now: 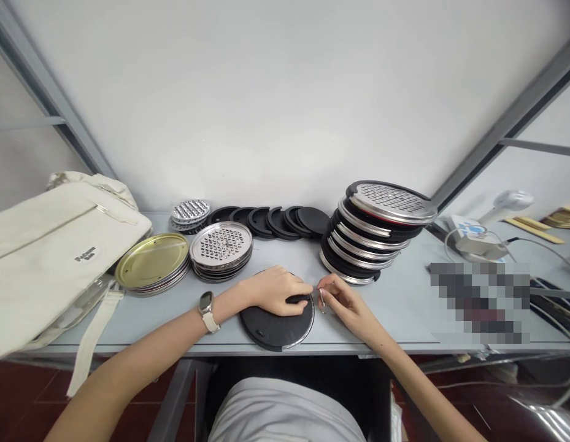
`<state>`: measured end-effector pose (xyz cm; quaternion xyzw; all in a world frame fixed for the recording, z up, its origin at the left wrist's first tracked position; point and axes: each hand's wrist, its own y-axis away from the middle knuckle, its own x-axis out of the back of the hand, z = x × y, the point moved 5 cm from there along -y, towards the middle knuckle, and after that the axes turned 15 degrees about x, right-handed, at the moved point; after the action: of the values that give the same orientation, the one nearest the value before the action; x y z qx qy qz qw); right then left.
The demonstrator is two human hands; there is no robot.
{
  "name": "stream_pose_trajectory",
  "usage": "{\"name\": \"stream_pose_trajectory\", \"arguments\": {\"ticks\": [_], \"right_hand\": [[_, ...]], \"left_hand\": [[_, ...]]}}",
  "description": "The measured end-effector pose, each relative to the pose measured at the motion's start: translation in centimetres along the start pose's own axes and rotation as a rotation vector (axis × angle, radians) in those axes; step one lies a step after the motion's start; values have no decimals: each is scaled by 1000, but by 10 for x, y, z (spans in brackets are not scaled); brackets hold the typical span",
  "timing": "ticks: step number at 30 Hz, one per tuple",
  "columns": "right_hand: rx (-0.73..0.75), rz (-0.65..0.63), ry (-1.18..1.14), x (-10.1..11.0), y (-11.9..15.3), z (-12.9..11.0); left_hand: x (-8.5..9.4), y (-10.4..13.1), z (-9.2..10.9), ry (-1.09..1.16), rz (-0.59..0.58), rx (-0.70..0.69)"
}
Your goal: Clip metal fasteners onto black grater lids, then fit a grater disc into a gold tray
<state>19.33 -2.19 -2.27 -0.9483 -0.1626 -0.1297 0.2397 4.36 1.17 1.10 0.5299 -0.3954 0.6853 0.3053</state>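
The black disc (275,328) lies flat on the pale grey, smooth surface (404,319), at lower centre of the frame near its front edge. It is matte, with a thin bright metal rim showing along its right side. Being round, it has about equal reach every way; a small dark slot sits toward its lower left, and a raised black piece (297,299) toward its upper right.

The left hand (278,290) rests on the disc, fingers curled around the raised piece. The right hand (342,301), just right of the disc, pinches a small, thin, shiny piece (322,299) between thumb and fingers; its exact shape is unclear.

Beyond stand round perforated metal grater plates (223,245), gold-toned glossy discs (152,262), overlapping black plastic rings (281,222) and, right of centre, a tall leaning stack (370,239) of black and silvery rounds. A cream fabric bag (59,252) fills the left.
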Motion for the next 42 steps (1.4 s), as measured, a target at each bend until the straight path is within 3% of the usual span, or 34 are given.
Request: {"name": "stream_pose_trajectory", "arguments": {"ticks": [11,21,27,37,42], "right_hand": [[-25,38,54,1,3,12],[-34,0,119,2,3,7],[46,2,133,3,-1,0],[70,107,169,7,4,6],[69,93,246,4,5,3]], "left_hand": [[-1,0,0,7,10,11],[0,0,0,10,-8,13],[1,0,0,-5,-17,14],[-1,0,-1,-30,-15,30],[-1,-1,0,-47,-23,34]]}}
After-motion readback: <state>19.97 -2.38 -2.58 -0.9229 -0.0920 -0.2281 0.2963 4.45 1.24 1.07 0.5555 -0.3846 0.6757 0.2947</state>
